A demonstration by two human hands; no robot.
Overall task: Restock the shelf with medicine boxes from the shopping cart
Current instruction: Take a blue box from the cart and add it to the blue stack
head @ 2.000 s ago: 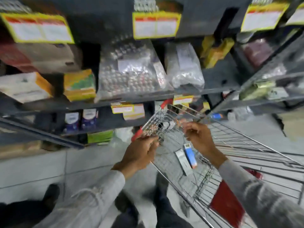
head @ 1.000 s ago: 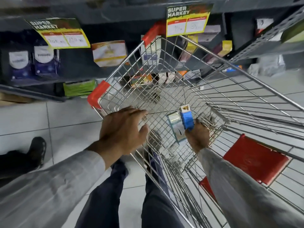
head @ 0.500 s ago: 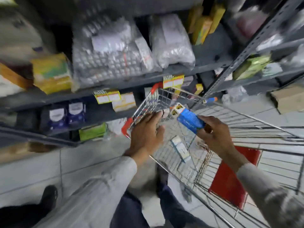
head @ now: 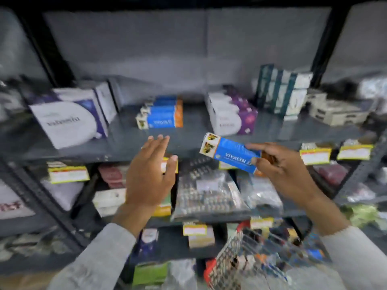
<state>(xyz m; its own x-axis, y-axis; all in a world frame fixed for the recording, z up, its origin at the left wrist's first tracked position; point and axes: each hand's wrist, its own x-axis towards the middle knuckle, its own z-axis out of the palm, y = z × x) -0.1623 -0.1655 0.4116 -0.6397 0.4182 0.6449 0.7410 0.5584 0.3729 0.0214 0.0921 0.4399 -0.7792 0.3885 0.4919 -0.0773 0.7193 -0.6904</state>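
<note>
My right hand point(head: 280, 168) holds a blue medicine box point(head: 228, 152) marked VIVALYN by its right end, level with the front edge of the upper shelf point(head: 188, 141). A stack of matching blue boxes point(head: 161, 116) lies on that shelf, up and left of the held box. My left hand point(head: 149, 174) is raised in front of the shelf edge below that stack, fingers spread, holding nothing. The wire shopping cart point(head: 257, 262) shows at the bottom right, blurred.
White and purple boxes point(head: 69, 120) stand left on the upper shelf, white-purple boxes point(head: 232, 114) and tall teal-white boxes point(head: 282, 91) right. Bags of blister packs point(head: 207, 193) fill the shelf below. Yellow price tags point(head: 315, 155) line the shelf edges.
My right hand has lifted the blue box from over the cart up to the upper shelf. My left hand let go of the cart rim and rose, open. The view swung upward.
</note>
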